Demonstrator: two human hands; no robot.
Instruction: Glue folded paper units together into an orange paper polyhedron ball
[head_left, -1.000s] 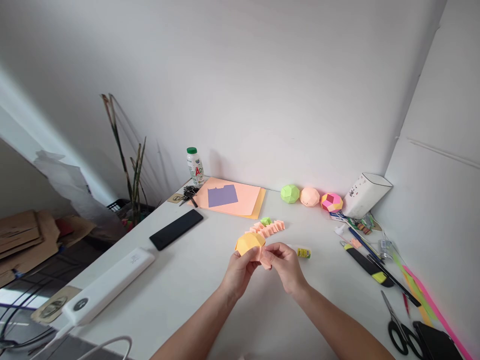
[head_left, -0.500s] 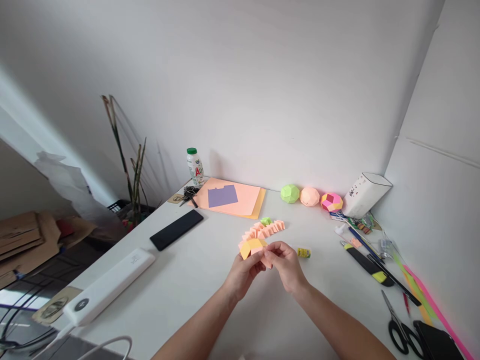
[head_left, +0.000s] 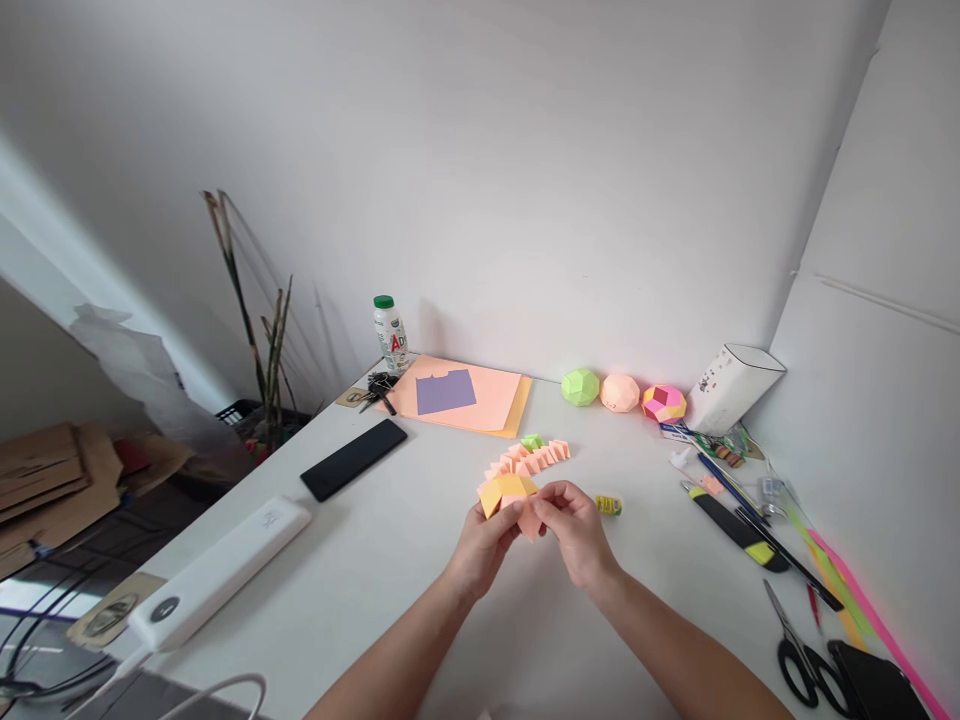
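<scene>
Between my hands is a folded paper model (head_left: 508,491) with yellow-orange and peach faces. My left hand (head_left: 486,545) grips it from the left, thumb on a peach face. My right hand (head_left: 574,530) pinches its right edge at a peach part between thumb and fingers. Parts of the model are hidden behind my fingers. Just behind it on the table lies a curved row of small folded peach paper pieces (head_left: 536,460), with a green piece (head_left: 532,441) beside them. A small yellow glue tube or stick (head_left: 608,505) lies to the right of my right hand.
Three paper balls, green (head_left: 580,387), peach (head_left: 619,393) and multicoloured (head_left: 664,404), sit by the wall. Coloured paper sheets (head_left: 495,392), a bottle (head_left: 391,335), a black phone (head_left: 354,459) and a white power bank (head_left: 217,570) are leftward. A cutter (head_left: 731,525) and scissors (head_left: 802,650) lie right.
The model has turned slightly in my hands, so more of its lower peach face shows. My right fingers have shifted a little on its edge. The things on the table stay put.
</scene>
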